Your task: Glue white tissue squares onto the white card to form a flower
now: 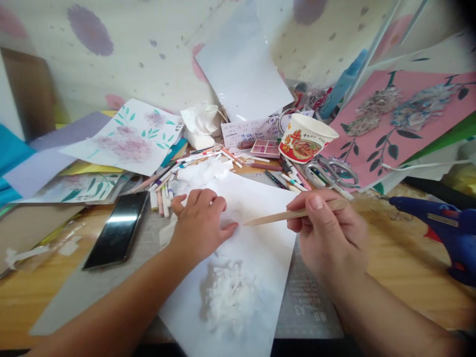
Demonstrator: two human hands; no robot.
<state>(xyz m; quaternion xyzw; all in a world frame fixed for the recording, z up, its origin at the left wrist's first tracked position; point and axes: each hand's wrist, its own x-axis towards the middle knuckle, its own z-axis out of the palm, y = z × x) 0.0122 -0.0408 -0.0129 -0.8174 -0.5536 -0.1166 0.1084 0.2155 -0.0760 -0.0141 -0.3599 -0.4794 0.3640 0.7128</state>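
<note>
My right hand [327,230] is closed around a thin wooden stick [286,215] whose pointed tip aims left toward my left hand. My left hand [201,220] rests on a white sheet of paper [256,248] with its fingers curled and pressed down; whether they pinch anything is hidden. Lower on the sheet lies a white flower made of tissue paper [230,297]. The sheet lies on a grey cutting mat [308,302].
A black phone [117,229] lies left of the sheet. Scattered pens and crayons [208,158], a noodle cup [305,138], scissors [330,172] and a paint palette [265,148] crowd the back. A blue glue gun [442,223] sits right. Flower paintings [134,136] and pink collage art [401,111] surround.
</note>
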